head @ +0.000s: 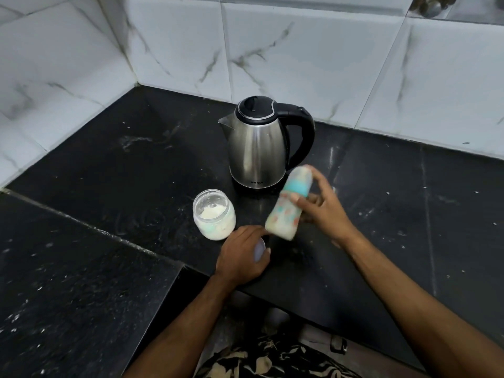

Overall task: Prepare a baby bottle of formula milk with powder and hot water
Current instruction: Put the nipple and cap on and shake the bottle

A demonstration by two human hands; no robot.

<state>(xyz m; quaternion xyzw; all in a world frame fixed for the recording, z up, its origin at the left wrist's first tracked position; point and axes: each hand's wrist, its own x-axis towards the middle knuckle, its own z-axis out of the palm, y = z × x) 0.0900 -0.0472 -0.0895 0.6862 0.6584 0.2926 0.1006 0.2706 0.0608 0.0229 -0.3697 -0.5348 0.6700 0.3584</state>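
Bottle (pixel 289 203) tilted above the black desk (pixel 109 173), blurred, teal ring, pale body with orange prints, clasped by right grip (pixel 321 211). Just beyond, steel kettle (pixel 259 148). Left grip (pixel 242 257) closed around a small white lid (pixel 259 249), near open powder jar (pixel 214 214).

A black stone countertop (pixel 114 170), flecked with pale specks and smears, fills a tiled corner. On it stand 2 things: a steel electric kettle (pixel 257 151) on its dark base, lid down, spout at 9 o'clock, handle at 3 o'clock; and an open glass jar (pixel 214 214) of white powder, near the kettle at its 7 o'clock.
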